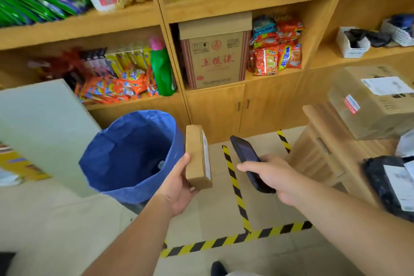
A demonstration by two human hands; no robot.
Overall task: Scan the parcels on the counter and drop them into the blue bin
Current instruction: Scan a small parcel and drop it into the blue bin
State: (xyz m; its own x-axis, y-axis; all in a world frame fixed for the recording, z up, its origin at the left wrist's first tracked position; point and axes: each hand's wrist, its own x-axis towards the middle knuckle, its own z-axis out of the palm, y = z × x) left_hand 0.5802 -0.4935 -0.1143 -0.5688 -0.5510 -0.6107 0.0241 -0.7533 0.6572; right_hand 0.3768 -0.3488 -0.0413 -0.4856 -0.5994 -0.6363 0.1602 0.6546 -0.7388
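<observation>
Fingers of our left hand grip small box, long axis upright, just right of blue bin; right hand clasps scanner right of box; we judge drop goes left.

I am looking into a small shop that also handles parcels. Wooden shelving is stocked with snack packets, detergent bottles and a printed carton. Labelled parcels sit on a wooden counter, and yellow-black hazard tape marks the tiled floor.
</observation>
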